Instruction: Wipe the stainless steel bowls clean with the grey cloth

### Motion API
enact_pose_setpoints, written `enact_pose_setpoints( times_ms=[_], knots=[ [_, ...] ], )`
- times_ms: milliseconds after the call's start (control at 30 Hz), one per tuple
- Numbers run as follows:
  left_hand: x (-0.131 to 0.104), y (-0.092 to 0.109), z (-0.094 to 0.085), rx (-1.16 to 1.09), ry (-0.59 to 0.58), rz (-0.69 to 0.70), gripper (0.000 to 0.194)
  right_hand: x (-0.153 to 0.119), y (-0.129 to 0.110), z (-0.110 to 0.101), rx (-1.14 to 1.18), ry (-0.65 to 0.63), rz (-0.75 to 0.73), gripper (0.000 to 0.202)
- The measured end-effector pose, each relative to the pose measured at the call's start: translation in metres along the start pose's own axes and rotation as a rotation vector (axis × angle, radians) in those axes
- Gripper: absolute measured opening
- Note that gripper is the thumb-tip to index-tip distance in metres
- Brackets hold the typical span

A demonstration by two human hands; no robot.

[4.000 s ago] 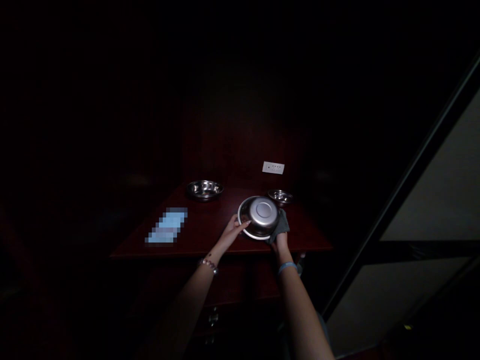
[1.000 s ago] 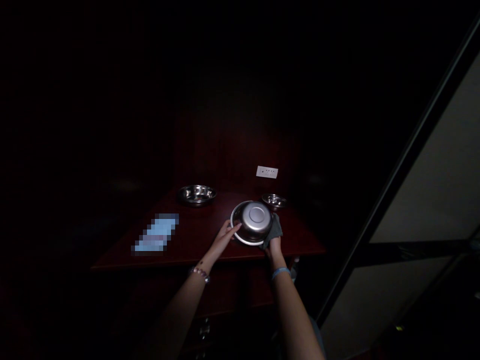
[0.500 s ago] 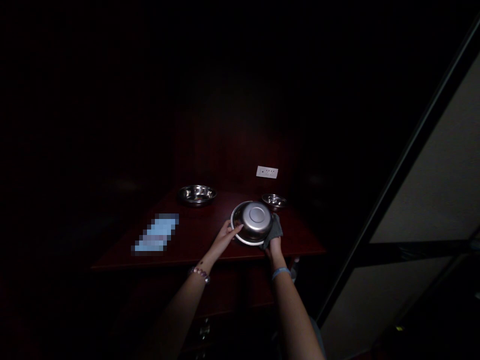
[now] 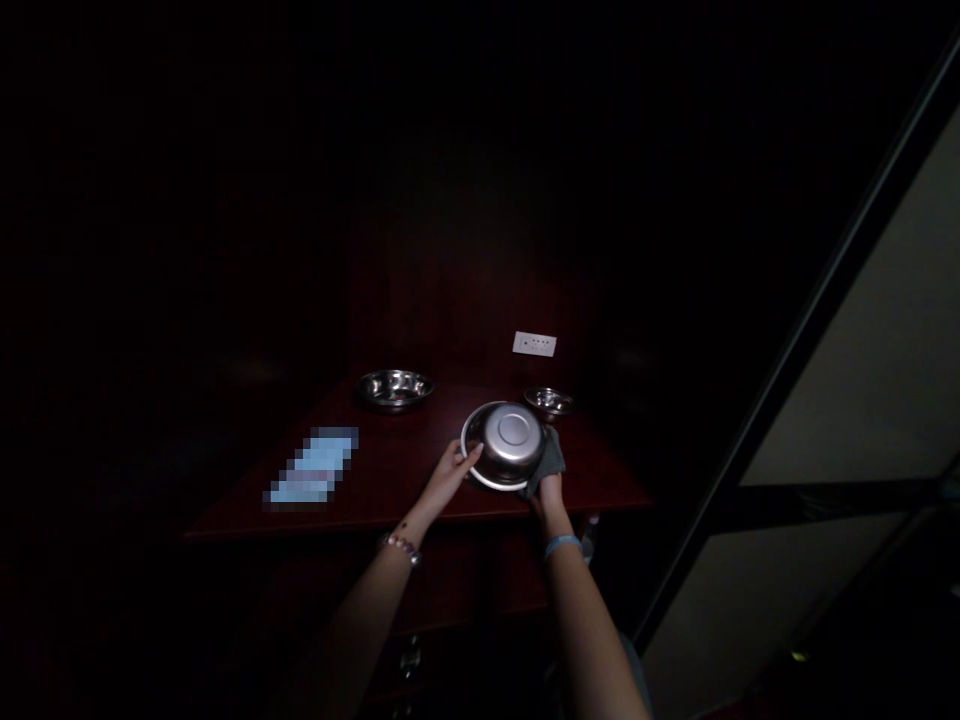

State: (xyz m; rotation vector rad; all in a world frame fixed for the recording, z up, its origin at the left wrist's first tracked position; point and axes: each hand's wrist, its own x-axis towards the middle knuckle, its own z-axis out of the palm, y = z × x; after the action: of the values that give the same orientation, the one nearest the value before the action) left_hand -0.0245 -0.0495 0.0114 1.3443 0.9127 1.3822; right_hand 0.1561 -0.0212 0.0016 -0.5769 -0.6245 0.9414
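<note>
A shiny steel bowl [image 4: 513,440] is tilted between my hands above the table, its rounded base facing me. My left hand [image 4: 454,470] grips the rim on the left, thumb on the outer wall. On the right side, my right hand [image 4: 550,489] holds a dark grey cloth [image 4: 551,460] against the bowl; its fingers are mostly hidden by the cloth and bowl. Behind the held bowl sits a smaller steel bowl [image 4: 549,402]. Farther left on the tabletop rests a wide, shallow steel bowl [image 4: 394,392].
The dark red table [image 4: 315,522] has its front edge just below my hands. A pixelated light blue patch [image 4: 315,468] lies at its left. A white socket plate [image 4: 534,344] is on the back wall. Drawer handles [image 4: 410,655] show below; a pale framed panel [image 4: 840,380] stands right.
My left thumb has shifted slightly on the bowl's wall, toward the rim. The bowl, the cloth and my right hand stay almost in place.
</note>
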Motion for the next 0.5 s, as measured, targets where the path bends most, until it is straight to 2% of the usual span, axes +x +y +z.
enact_pose_setpoints(
  times_ms=[500],
  knots=[
    [0.0002, 0.0004, -0.0008, 0.038, 0.015, -0.005, 0.063, 0.0032, 0.0044, -0.0033, -0.014, 0.017, 0.002, 0.045]
  ],
)
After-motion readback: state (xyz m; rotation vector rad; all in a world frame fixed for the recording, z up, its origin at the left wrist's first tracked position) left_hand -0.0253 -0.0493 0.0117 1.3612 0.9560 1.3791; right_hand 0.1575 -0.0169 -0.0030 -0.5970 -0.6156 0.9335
